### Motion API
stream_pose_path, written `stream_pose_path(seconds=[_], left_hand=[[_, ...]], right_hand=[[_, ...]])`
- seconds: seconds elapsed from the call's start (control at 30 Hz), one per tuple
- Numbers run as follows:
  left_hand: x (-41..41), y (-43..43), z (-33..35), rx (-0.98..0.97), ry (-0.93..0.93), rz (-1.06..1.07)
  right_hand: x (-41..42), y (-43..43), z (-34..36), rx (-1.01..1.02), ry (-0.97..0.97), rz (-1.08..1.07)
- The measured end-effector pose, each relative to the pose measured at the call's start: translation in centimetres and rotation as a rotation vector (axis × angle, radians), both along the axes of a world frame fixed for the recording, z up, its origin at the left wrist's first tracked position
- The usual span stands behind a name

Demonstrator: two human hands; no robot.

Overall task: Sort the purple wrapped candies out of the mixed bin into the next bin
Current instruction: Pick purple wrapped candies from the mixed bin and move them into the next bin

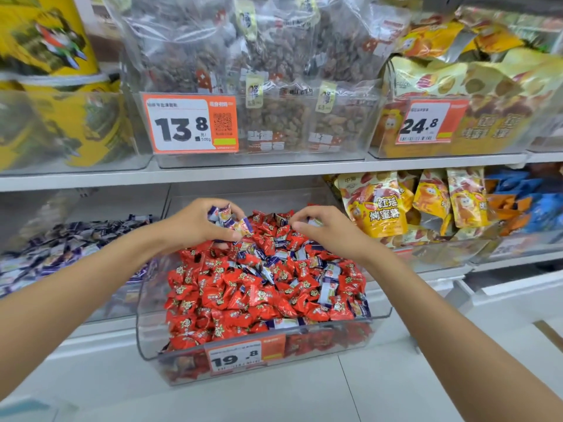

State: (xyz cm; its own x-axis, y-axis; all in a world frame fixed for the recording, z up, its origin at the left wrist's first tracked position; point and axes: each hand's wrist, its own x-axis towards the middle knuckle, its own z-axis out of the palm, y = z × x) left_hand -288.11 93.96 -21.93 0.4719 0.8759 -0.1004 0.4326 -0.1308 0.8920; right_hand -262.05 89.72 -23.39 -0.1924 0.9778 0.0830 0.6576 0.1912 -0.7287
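Stock count: 2 clear bins, i.e. 1 mixed bin (pixel 149 330) & 1 purple bin (pixel 115 303); 3 price tags (pixel 189 123) (pixel 429 122) (pixel 243 356); red candies (pixel 213 300) & purple candies (pixel 227 219), qty too many to count.

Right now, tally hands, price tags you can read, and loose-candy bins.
Hands: 2 (left hand holding purple candies, right hand)
Readable price tags: 3 (13.8 tag, 24.8 tag, 19.8 tag)
Loose-candy bins: 2 (mixed bin, purple bin)
Total: 7
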Motion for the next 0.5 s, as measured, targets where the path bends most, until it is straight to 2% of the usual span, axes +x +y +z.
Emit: stream_pose_path(seconds=[0.13, 0.27, 0.37, 0.43, 0.5], left_hand=[[-0.1, -0.8, 0.2, -0.035, -0.055, -0.031], [-0.6, -0.4, 0.4, 0.048, -0.041, 0.003], [-2.0, 0.1, 0.4, 0.082, -0.029, 0.067], [-2.4, 0.0, 0.1, 0.077, -0.010, 0.073], [-2.5, -0.3, -0.4, 0.087, 0.033, 0.054]], right_hand=[[-3.9, 0.7, 0.0, -0.024, 0.084, 0.088], [-5.6, 1.4, 0.0, -0.095, 0.109, 0.108], [-4.9, 2.1, -1.8, -0.147, -0.102, 0.126], [-4.7, 2.3, -3.9, -0.284, -0.308, 0.216], [-4.9, 2.3, -5.3, -0.379, -0.401, 0.283]])
